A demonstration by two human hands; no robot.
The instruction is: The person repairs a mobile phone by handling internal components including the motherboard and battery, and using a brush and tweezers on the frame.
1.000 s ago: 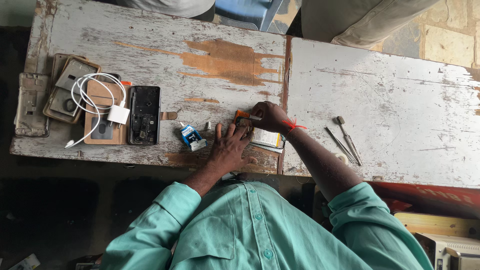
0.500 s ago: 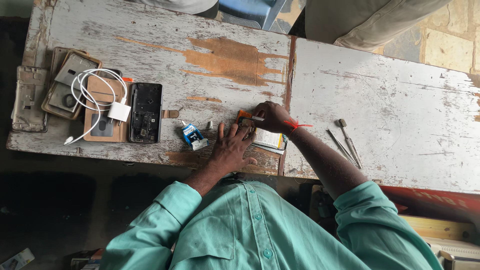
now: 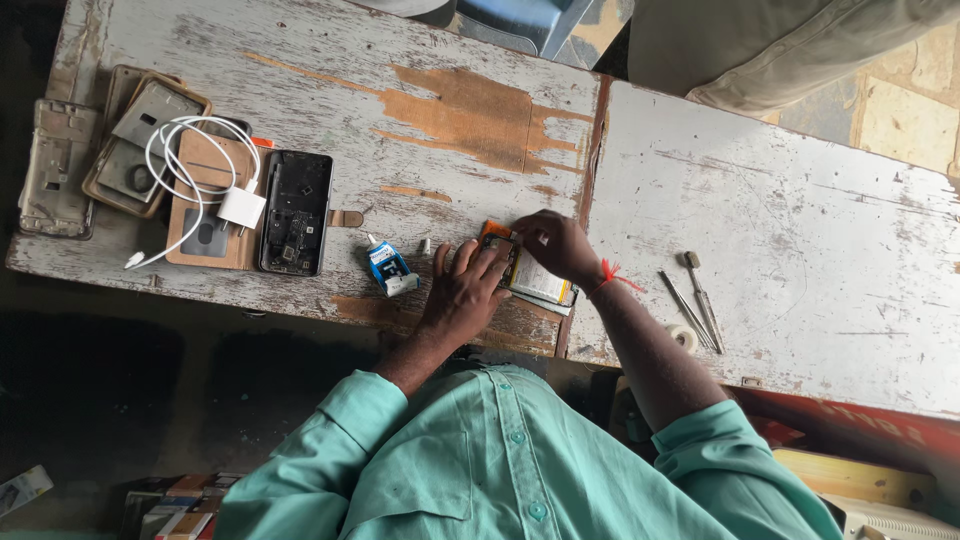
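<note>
Viewed from above the worn white bench [image 3: 760, 200], listed left to right.

- At 9 o'clock, far edge: bare phone frame [image 3: 50, 170], lying flat.
- Just beside it: stack of phone cases and back covers [image 3: 145, 140], overlapping.
- On that stack: white charger with coiled cable [image 3: 240, 208], plug block resting on the brown wallet case [image 3: 210, 215].
- Beside the wallet case: opened black phone [image 3: 296, 212], internals exposed, lying flat and parallel to the case.
- Toward 6 o'clock from the bench centre: small blue-and-white glue tube [image 3: 388, 268], tilted, with its tiny cap [image 3: 424, 245] set apart, just beside the fingers.
- Left hand [image 3: 462, 290]: laid flat, palm down, fingers spread and pressing on the left edge of the small phone assembly [image 3: 520, 270].
- Phone assembly: located near the front edge of the bench, at the seam between the two boards, resting on a flat white-and-yellow part; orange corner visible at 11 o'clock of it.
- Right hand [image 3: 555, 245]: curled over the top of the same assembly, fingertips pinched together at its upper edge; object pinched, if any, cannot be told. Red thread at the wrist.
- Hands close together, both touching the assembly.
- At 3 o'clock of the hands, well apart: tweezers [image 3: 680, 300] and screwdriver [image 3: 700, 290], side by side, with a small roll of tape [image 3: 684, 336] just below.
</note>
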